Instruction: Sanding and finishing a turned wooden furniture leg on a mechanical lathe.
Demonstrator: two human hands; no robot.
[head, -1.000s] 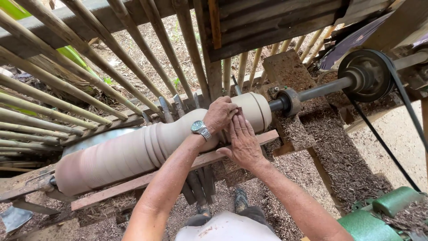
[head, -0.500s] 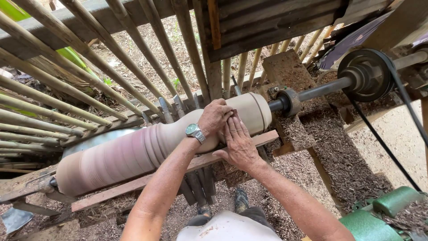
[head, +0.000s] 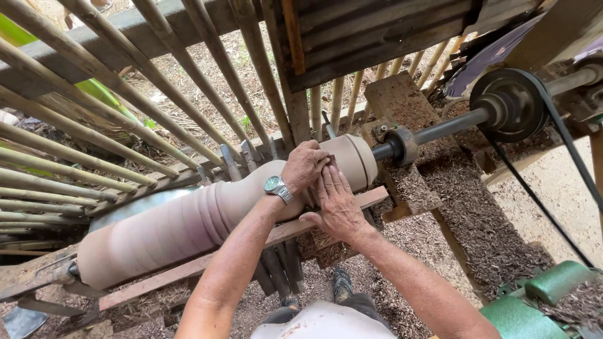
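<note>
A long pale turned wooden workpiece [head: 182, 226] lies across a lathe, thick at the left and stepped at the right end. My left hand [head: 304, 166], with a wristwatch [head: 274, 185] on it, curls over the top of the workpiece near that right end. My right hand [head: 336, 201] lies flat against the front of the wood, fingers together and pointing up. Between the fingertips of both hands a small dark sheet [head: 331, 161] is pressed onto the wood. A wooden rest bar [head: 370, 196] runs just under my right hand.
A steel shaft [head: 440, 129] links the workpiece to a black pulley [head: 509, 103] with a belt [head: 568, 141] at the right. A green motor [head: 534, 301] sits bottom right. Bamboo poles [head: 94, 113] slant behind. Chisels [head: 229, 160] stand behind the workpiece. Wood shavings [head: 465, 207] cover the ground.
Both hands have slid a little to the left along the workpiece, still pressed together on it. The view has shifted slightly.
</note>
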